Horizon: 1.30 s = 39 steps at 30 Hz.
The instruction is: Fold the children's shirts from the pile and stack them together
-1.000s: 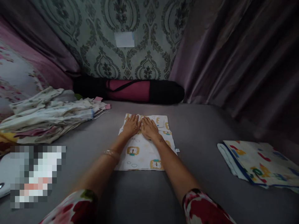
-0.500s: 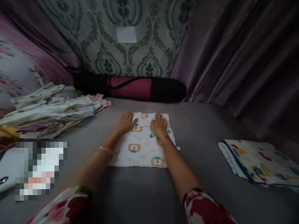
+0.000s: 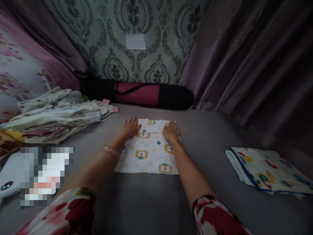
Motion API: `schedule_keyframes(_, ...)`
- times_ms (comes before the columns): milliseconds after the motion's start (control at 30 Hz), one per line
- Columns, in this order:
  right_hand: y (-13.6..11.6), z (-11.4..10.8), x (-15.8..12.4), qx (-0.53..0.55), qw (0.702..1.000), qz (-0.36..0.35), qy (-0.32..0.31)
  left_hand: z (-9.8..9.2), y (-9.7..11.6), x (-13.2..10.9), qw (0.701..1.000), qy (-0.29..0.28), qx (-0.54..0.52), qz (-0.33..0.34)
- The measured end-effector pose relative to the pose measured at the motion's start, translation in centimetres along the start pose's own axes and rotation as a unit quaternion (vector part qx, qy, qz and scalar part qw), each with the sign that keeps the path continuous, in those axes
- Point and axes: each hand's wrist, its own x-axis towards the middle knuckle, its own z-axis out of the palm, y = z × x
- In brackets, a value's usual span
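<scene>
A white cloth (image 3: 151, 153) printed with yellow lion faces and green sprigs lies flat on the grey sheet, its far part folded over into a band. My left hand (image 3: 131, 127) rests palm down at the cloth's far left corner, fingers stretched out. Opposite it, my right hand (image 3: 171, 131) presses on the far right corner, also flat with fingers extended. Neither hand grips the fabric. The exact kind of garment or cloth cannot be made out.
Crumpled clothes (image 3: 58, 111) are heaped at the left. A folded colourful cloth (image 3: 271, 169) lies at the right. A white phone-like device (image 3: 17, 173) sits near left beside a blurred patch. A long black and maroon bag (image 3: 139, 94) lies along the wall, between curtains (image 3: 215, 55).
Both hands have slid slightly outward, the left one leftward and the right one rightward, toward the cloth's far corners. The camera view has shifted a little.
</scene>
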Motion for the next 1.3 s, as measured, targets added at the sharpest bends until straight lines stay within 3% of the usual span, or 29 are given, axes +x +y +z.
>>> schedule_keyframes(67, -0.4, -0.5, 0.3, -0.012, 1.0, -0.013, -0.009, -0.5, 1.2, 0.2, 0.998, 0.06, 0.027, 0.012)
schedule_keyframes(167, -1.6, -1.0, 0.4, -0.021, 0.992, -0.126, 0.009, -0.7, 3.6, 0.3, 0.99, 0.123, 0.023, 0.06)
schedule_keyframes(267, -2.8, -0.8, 0.1, -0.017, 0.968, -0.249, -0.009, 0.1, 5.5, 0.4, 0.988, 0.114, 0.007, 0.106)
schedule_keyframes(333, -3.2, -0.4, -0.1, -0.017, 0.96, -0.279, -0.027, 0.9, 5.9, 0.4, 0.989, 0.102, -0.001, 0.104)
schedule_keyframes(500, -3.2, 0.9, -0.2, -0.006, 0.961, -0.272, -0.048, 2.1, 5.8, 0.5, 0.994, 0.074, -0.021, 0.074)
schedule_keyframes(700, -3.2, 0.1, 0.1, -0.002, 0.96, -0.269, -0.081, 1.4, 5.2, 0.8, 0.995, 0.039, -0.028, 0.086)
schedule_keyframes(867, -2.3, -0.6, 0.2, -0.002, 0.978, -0.207, -0.029, 1.5, 3.8, 0.5, 0.995, 0.099, -0.007, 0.01)
schedule_keyframes(1067, -1.6, 0.4, 0.0, -0.006, 0.982, -0.188, -0.024, 2.1, 3.2, 0.3, 0.997, 0.075, -0.005, -0.01)
schedule_keyframes(1300, -1.0, -0.4, 0.9, 0.003, 0.978, -0.196, -0.067, 0.9, 2.8, -0.1, 0.999, 0.047, -0.012, -0.012)
